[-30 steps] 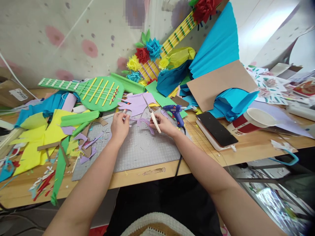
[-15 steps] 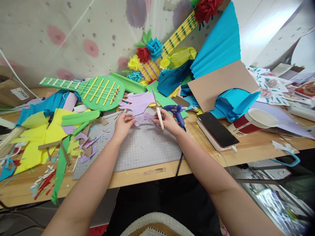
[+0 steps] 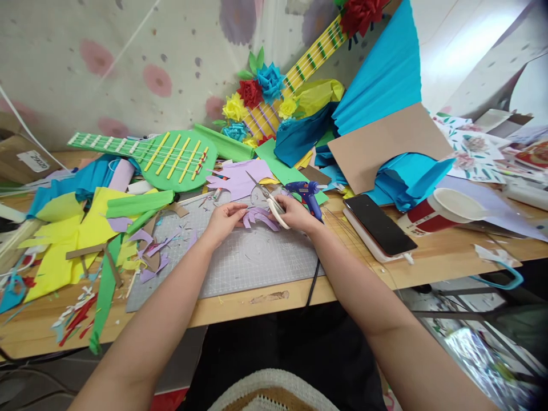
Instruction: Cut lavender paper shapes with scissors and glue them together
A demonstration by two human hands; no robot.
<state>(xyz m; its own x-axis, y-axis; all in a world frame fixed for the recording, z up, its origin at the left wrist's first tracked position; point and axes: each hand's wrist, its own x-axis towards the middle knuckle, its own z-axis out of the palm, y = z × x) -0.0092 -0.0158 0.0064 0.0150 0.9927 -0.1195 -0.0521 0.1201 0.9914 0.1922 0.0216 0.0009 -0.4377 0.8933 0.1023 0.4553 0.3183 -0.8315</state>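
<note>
My left hand [image 3: 225, 220] pinches the left end of a small purple paper cutout [image 3: 260, 217] over the grey cutting mat [image 3: 248, 260]. My right hand [image 3: 295, 212] is closed round the white handles of a pair of scissors [image 3: 269, 201], whose blades point up and to the left, and its fingers also touch the right side of the cutout. Both hands meet over the mat's far edge.
A blue glue gun [image 3: 307, 194] lies just right of my right hand, its cord running off the table. A phone [image 3: 379, 224], a paper cup [image 3: 436, 211], brown cardboard [image 3: 383, 145], a green paper guitar [image 3: 171, 157] and coloured paper scraps [image 3: 85, 228] crowd the wooden table [image 3: 428, 257].
Both hands drew slightly nearer with the purple cutout between them. The scissors swung from pointing nearly straight up to pointing up-left, lower over the paper.
</note>
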